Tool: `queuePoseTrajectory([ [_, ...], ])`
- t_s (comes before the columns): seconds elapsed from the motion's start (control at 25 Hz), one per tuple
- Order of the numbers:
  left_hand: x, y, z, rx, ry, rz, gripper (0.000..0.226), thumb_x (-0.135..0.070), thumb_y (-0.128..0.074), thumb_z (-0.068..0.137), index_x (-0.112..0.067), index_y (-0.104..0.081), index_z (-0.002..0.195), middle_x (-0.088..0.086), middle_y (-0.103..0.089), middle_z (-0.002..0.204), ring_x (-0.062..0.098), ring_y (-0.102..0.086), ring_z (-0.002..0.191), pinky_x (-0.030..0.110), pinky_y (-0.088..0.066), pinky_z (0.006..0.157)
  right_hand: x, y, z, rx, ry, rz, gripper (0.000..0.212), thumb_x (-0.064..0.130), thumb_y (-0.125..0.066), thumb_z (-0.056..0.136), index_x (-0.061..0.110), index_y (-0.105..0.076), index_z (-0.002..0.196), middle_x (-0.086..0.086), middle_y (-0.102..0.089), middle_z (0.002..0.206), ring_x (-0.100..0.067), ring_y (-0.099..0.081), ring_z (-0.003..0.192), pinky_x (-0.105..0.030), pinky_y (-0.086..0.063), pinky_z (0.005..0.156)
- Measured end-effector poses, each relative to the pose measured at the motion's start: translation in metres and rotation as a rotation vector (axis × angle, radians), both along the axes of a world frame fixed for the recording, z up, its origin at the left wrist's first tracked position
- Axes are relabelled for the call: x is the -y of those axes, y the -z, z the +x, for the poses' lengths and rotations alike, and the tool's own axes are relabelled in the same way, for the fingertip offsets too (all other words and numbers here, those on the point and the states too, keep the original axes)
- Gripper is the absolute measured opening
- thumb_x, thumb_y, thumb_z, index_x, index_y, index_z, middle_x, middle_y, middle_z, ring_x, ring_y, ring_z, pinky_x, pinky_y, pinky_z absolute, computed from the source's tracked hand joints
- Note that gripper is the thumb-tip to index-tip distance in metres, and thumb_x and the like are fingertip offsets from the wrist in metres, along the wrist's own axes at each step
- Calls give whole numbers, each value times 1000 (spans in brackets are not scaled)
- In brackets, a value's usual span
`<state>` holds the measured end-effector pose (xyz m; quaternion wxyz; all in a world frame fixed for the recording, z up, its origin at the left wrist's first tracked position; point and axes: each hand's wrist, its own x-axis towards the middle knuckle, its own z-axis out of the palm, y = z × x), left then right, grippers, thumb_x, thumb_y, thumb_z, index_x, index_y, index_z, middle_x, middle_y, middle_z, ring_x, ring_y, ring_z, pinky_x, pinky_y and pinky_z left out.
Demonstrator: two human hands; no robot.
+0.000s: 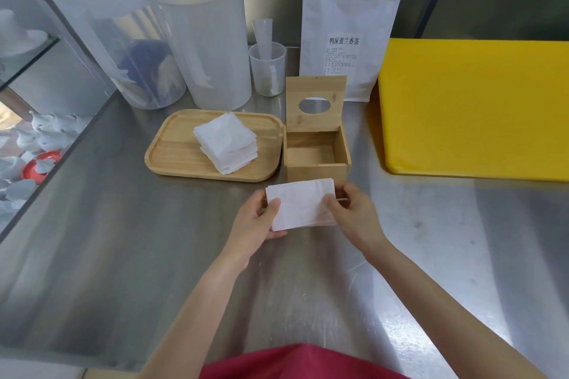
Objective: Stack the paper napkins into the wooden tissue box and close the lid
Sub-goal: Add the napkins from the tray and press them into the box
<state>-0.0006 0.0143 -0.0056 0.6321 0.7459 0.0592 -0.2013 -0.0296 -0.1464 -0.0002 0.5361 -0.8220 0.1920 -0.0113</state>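
Observation:
A wooden tissue box (pixel 317 168) stands open on the steel counter, its inside bare. Its lid (pixel 315 103), with an oval hole, stands upright at the back. Just in front of the box I hold a small stack of white paper napkins (pixel 300 204) above the counter. My left hand (pixel 257 221) grips the stack's left edge and my right hand (pixel 354 212) grips its right edge. A larger pile of napkins (pixel 226 141) lies on a wooden tray (pixel 172 157) to the left of the box.
A yellow cutting board (pixel 474 108) lies to the right. Behind the tray stand two large translucent containers (pixel 203 40), a small plastic cup (pixel 267 69) and a white tea pouch (pixel 351 31). A glass shelf with white items (pixel 27 144) is at the left.

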Motion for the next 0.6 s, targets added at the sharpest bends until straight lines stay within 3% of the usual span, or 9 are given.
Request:
queuePoseTrajectory([
  [0.2,14,-20,38,202,88,257,25,-22,-54,91,-13,-64,112,-5,-64,97,11,-58,90,12,-40,71,25,-17,30,66,29,-150,23,19,-53,91,7,-61,109,1,-59,89,-13,-53,81,-23,-42,68],
  [0.36,32,-30,75,287,83,323,26,-22,-58,88,-9,-60,111,-2,-60,92,16,-57,86,21,-42,75,41,-30,65,67,4,-229,25,17,-56,90,5,-57,112,0,-58,93,-14,-55,83,-27,-46,73],
  [0.52,47,-33,104,352,142,500,25,-21,-59,87,-5,-61,106,-5,-57,80,13,-52,82,17,-39,63,54,-35,94,44,-57,-341,26,12,-56,90,3,-54,114,-5,-58,94,-17,-53,84,-26,-43,72],
  [0.6,52,-32,115,349,171,529,24,-19,-59,87,-4,-61,106,-2,-58,86,14,-53,84,25,-42,75,57,-34,103,9,-93,-388,27,11,-56,90,4,-54,116,-7,-60,96,-18,-52,84,-27,-42,72],
])
